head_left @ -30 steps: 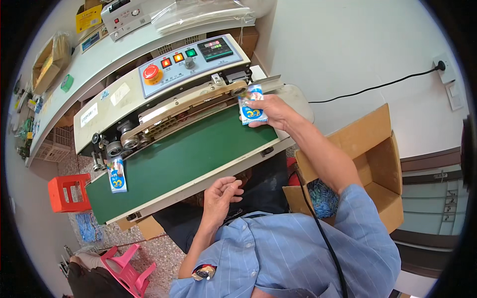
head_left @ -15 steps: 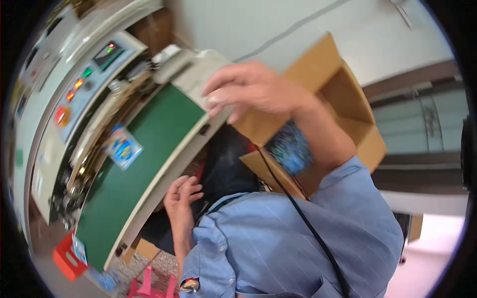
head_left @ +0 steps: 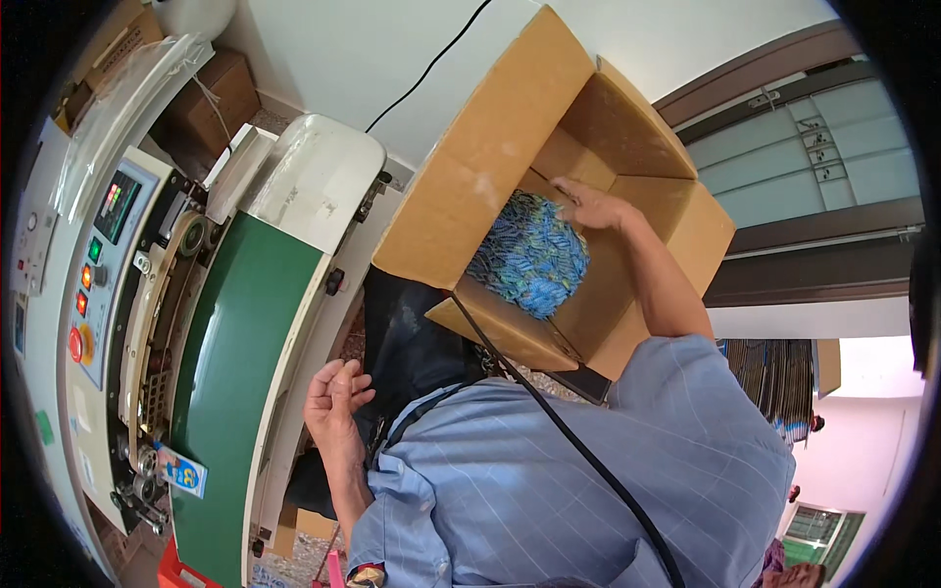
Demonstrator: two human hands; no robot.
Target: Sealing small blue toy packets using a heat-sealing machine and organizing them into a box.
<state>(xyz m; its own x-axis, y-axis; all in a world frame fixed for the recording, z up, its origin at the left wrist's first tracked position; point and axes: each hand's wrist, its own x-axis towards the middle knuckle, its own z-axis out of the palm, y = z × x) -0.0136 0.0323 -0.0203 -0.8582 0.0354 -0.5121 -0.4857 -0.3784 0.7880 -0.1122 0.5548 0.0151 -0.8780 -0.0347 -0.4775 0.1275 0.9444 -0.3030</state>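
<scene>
My right hand (head_left: 600, 208) reaches into an open cardboard box (head_left: 461, 147), its fingers stretched out at the edge of a heap of small blue and yellowish-green pieces (head_left: 534, 253). What kind the pieces are, I cannot make out. Nothing shows in that hand. My left hand (head_left: 336, 397) hovers near the front edge of a machine, fingers loosely curled and apart, holding nothing visible. Beyond it runs the machine's green belt (head_left: 235, 333), and a small blue-and-white packet (head_left: 183, 470) lies at the belt's far side.
A control panel (head_left: 98, 265) with lit buttons and a red knob borders the belt. A black strap or cable (head_left: 573, 426) crosses my chest. Below the belt's near end is a red crate (head_left: 176, 568). Dark-framed glass panels (head_left: 823, 157) stand at the right.
My right hand has moved from above the belt's edge down into the box. The view has turned toward the box. A packet now appears lower along the belt. My left hand stays near the machine.
</scene>
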